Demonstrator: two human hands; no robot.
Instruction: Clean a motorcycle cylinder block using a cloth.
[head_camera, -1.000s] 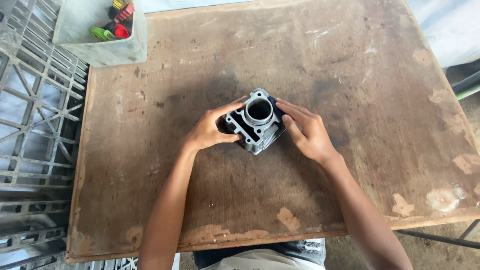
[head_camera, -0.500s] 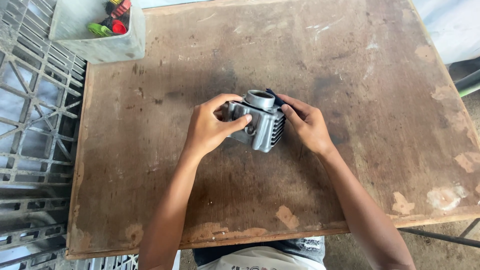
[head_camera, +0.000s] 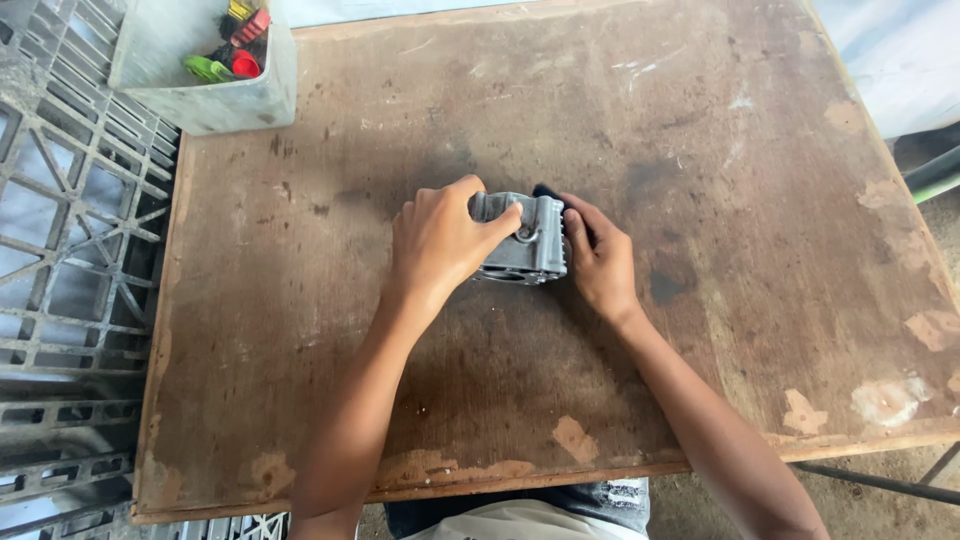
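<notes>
A grey metal engine cylinder block (head_camera: 527, 243) with cooling fins lies tipped on its side in the middle of a worn brown wooden table (head_camera: 700, 130). My left hand (head_camera: 437, 240) grips its left side, fingers curled over the top edge. My right hand (head_camera: 597, 258) holds its right side, thumb along the block's face. The bore opening is hidden from this angle.
A grey plastic tub (head_camera: 205, 60) holding small red, green and yellow items stands at the table's far left corner. Grey plastic lattice crates (head_camera: 60, 250) lie along the left side. The table's front edge is near my lap.
Both hands have rolled the cylinder block from standing with its bore facing up onto its side; the hands stayed on either side of it.
</notes>
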